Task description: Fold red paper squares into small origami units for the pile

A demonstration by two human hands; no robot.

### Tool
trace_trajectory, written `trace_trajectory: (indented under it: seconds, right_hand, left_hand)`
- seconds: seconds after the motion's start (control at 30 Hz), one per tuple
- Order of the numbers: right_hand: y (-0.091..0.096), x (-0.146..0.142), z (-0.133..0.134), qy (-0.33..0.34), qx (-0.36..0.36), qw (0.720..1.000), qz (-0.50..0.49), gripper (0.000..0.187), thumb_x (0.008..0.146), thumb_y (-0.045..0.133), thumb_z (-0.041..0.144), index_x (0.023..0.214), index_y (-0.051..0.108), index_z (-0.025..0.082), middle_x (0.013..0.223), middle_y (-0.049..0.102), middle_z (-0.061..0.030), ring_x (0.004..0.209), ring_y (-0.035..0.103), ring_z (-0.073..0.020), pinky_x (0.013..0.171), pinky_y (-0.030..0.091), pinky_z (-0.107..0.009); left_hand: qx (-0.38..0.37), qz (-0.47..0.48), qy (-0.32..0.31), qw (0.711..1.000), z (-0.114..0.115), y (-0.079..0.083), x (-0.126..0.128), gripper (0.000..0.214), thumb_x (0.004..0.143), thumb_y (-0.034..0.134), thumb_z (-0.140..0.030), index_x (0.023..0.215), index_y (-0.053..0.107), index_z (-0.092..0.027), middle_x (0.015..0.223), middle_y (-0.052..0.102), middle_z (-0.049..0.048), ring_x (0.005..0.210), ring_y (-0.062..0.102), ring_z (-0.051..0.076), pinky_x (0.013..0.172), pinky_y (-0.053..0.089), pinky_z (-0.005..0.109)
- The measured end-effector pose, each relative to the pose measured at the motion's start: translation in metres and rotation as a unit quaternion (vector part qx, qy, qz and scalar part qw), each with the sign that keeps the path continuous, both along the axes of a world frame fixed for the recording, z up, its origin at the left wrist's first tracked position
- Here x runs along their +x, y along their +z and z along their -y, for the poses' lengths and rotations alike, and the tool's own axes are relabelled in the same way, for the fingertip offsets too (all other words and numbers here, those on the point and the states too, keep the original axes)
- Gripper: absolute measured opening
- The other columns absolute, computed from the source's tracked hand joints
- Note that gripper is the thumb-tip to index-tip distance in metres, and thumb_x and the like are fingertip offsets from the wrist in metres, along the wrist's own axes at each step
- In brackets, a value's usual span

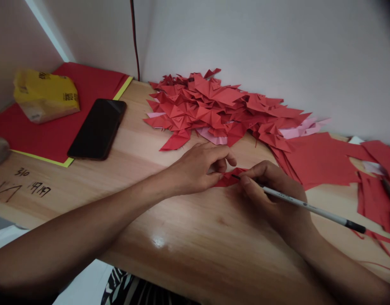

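A small piece of folded red paper (228, 178) lies on the wooden table between my two hands. My left hand (199, 167) has its fingers curled, and its thumb tip grips the paper's left end. In my right hand (271, 186) is a slim white pen (296, 201) with a black end, pinched between thumb and fingers. Its dark tip rests on or just above the paper, and the right fingertips come close to the paper's right side. Behind the hands is a large heap of folded red paper pieces (210, 99), with a few pink ones among them.
Flat red sheets (322, 159) and cut strips lie at the right. On the left are a black phone (98, 129), red sheets (90, 80) with yellow beneath, and a yellow packet (47, 95). Handwritten numbers mark the table (169, 220). A wall stands behind.
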State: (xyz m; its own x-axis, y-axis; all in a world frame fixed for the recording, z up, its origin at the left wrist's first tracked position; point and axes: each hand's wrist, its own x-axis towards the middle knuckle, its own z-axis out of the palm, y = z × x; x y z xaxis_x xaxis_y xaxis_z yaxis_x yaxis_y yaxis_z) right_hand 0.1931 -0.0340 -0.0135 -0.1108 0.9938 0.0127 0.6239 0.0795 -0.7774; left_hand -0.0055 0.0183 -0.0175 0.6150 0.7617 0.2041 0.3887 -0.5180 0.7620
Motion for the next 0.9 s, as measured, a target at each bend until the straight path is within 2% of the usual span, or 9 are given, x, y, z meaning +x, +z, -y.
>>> trace_trajectory:
  seconds: [0.47,0.9]
  right_hand:
    - [-0.001,0.0001,-0.001,0.01,0.028,0.999,0.019,0.015,0.088,0.059,0.034,0.078,0.057,0.022,0.061,0.061,0.0025,0.049,0.049,-0.0097,0.046,0.036,-0.022]
    - [0.0004,-0.001,-0.0002,0.004,0.01,1.0,0.009,0.016,0.087,0.06,0.035,0.078,0.058,0.022,0.064,0.064,0.0012,0.05,0.051,-0.0103,0.047,0.037,-0.023]
  left_hand:
    - [0.002,0.007,-0.003,1.0,-0.001,-0.0002,0.0,0.017,0.08,0.063,-0.016,0.097,0.061,-0.018,0.087,0.069,0.0007,0.088,0.061,0.017,0.083,0.044,0.03]
    - [0.004,0.01,-0.001,1.0,-0.0003,-0.0005,-0.0002,0.019,0.078,0.063,-0.011,0.097,0.061,-0.017,0.089,0.069,0.0012,0.088,0.062,0.016,0.083,0.044,0.03]
